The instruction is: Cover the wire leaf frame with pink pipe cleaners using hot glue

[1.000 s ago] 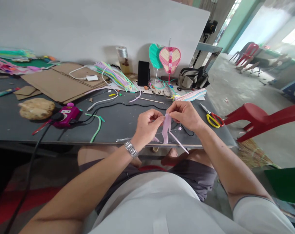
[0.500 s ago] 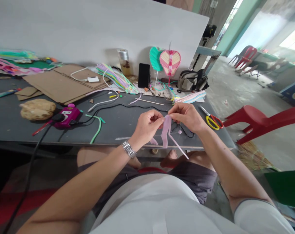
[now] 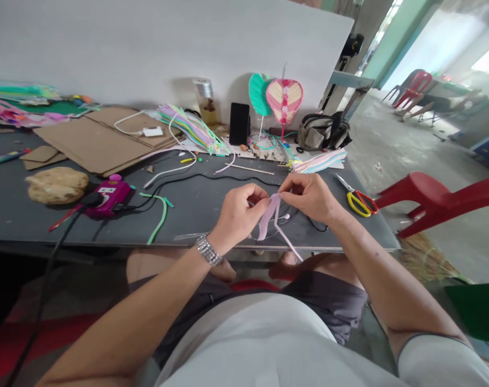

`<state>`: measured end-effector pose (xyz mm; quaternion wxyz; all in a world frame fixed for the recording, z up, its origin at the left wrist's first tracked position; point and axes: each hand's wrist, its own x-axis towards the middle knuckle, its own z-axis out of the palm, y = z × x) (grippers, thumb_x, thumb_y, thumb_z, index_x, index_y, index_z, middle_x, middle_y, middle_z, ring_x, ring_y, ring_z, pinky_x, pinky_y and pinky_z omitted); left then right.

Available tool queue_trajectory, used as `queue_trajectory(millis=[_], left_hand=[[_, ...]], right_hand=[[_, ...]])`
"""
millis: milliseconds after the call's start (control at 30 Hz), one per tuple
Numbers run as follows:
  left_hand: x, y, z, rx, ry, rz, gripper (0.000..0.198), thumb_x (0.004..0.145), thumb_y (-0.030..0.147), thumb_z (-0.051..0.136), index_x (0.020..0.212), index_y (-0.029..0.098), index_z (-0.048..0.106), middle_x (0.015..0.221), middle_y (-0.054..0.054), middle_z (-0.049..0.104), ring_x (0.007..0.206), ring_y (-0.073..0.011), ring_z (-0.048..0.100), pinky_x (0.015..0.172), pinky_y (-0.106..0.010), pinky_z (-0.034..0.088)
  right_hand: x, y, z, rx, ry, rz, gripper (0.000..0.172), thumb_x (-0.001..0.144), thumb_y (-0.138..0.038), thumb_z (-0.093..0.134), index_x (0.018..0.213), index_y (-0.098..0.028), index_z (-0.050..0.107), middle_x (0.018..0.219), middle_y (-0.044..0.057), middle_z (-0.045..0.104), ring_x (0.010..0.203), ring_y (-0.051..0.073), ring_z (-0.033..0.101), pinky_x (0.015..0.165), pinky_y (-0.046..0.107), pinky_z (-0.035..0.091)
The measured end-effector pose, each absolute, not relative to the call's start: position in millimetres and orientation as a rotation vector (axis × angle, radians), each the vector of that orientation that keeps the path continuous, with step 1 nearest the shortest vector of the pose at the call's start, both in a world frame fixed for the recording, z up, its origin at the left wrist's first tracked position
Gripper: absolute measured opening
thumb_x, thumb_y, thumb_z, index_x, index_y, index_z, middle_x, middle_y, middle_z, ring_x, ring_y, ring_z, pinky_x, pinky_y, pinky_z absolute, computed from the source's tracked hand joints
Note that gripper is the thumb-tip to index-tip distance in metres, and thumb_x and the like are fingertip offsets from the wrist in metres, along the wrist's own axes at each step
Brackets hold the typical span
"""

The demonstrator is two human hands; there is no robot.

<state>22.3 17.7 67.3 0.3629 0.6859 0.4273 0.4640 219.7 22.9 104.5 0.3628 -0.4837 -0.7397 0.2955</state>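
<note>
Pale purple strips [image 3: 269, 216], joined at the top, hang between my two hands just above the table's front edge. My left hand [image 3: 244, 212] pinches them from the left with thumb and forefinger. From the right, the fingertips of my right hand [image 3: 306, 194] pinch the top of the same strips. One narrow strip slants down past the table edge. A small pink bead-like piece [image 3: 286, 216] shows behind the strips near a thin clear thread. Scissors [image 3: 358, 198] with yellow and red handles lie right of my right hand.
A pink power socket [image 3: 110, 196], a brown stone-like lump [image 3: 58, 185], cardboard [image 3: 107, 142] and a green strip [image 3: 160, 219] lie to the left. Behind stand a phone [image 3: 239, 123], a jar [image 3: 206, 102], heart-shaped fans [image 3: 284, 102] and a bag [image 3: 323, 131]. Strip bundles [image 3: 319, 161] lie nearby.
The hanging purple strips have swung to the left, and the small bead-like piece has shifted left and slightly up. Both hands keep their pinch. The view has shifted slightly.
</note>
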Motion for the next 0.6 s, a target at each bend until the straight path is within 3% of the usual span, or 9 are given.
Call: queue_trajectory(millis=[600], left_hand=[[21.7, 11.2, 70.4, 1.838, 1.142, 1.247, 0.012, 0.081, 0.023, 0.069, 0.07, 0.018, 0.068, 0.065, 0.0, 0.07, 0.052, -0.0109, 0.054, 0.052, -0.023, 0.04]], right_hand=[[214.5, 27.6, 110.4, -1.175, -1.986, 0.82, 0.009, 0.072, -0.016, 0.062, 0.065, -0.016, 0.069, 0.057, -0.003, 0.058, 0.055, 0.009, 0.047, 0.053, 0.026, 0.033]])
